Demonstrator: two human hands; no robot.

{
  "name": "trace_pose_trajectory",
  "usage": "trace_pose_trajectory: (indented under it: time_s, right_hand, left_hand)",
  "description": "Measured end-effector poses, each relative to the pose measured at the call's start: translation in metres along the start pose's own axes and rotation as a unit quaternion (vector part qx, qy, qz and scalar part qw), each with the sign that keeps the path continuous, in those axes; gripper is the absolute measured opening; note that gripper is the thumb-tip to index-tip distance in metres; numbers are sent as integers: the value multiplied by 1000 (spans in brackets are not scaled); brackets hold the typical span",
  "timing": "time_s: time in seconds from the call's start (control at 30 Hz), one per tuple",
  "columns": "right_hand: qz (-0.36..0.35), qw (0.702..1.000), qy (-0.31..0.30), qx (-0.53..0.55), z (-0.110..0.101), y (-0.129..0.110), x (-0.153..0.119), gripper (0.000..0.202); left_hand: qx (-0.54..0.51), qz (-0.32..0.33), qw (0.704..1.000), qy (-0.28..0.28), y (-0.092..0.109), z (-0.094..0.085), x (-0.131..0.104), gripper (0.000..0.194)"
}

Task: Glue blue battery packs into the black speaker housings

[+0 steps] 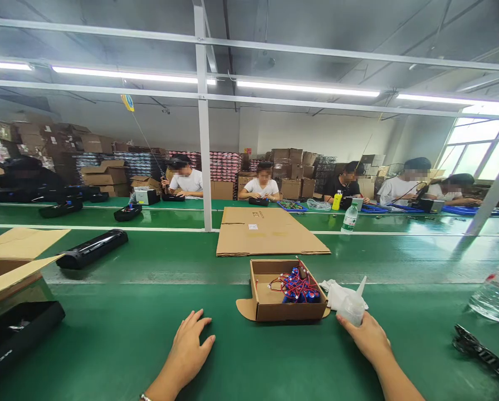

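Observation:
My right hand is closed round a small translucent bottle with a pointed nozzle, which tilts up to the right. Behind the bottle lies a crumpled white tissue. To its left stands an open cardboard box with a flap folded out at its left side. Inside are several blue cylindrical cells with tangled red wires and white connectors. My left hand hovers over or rests on the green bench, left of the box, fingers spread and holding nothing; whether it touches the bench I cannot tell.
A flat cardboard sheet lies beyond the box. At left are a black speaker-like case, an open carton and a black housing. A large water bottle and a black strap lie right. Several co-workers sit across the bench.

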State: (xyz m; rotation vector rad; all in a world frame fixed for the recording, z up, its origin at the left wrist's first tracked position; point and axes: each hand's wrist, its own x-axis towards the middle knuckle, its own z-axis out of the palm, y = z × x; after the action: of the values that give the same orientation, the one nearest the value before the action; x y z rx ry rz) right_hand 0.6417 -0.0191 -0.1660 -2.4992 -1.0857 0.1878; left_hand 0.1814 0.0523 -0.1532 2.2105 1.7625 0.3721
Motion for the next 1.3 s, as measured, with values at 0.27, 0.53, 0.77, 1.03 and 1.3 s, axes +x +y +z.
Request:
trace_pose_trajectory:
  time_s: [0.27, 0.53, 0.77, 1.03, 1.3]
  right_hand:
    - [-4, 999, 31, 23, 5, 3, 2, 67]
    - [4, 999, 25, 30, 1, 0, 0, 66]
    - [12, 1000, 15, 12, 0, -2, -1, 64]
    - [13, 1000, 12, 8, -3, -5, -5, 63]
    - [18, 1000, 11, 10, -2, -5, -4, 64]
  left_hand:
    - [2, -1, 1000, 2, -1, 1, -1, 45]
    - [0, 1, 1000, 6, 1, 0, 2, 44]
    - [2, -1, 1000, 3, 3, -2, 0, 44]
    - [7, -2, 1000, -7, 4, -4, -2, 45]
    - [8, -1, 1000, -6, 3, -3, -3, 45]
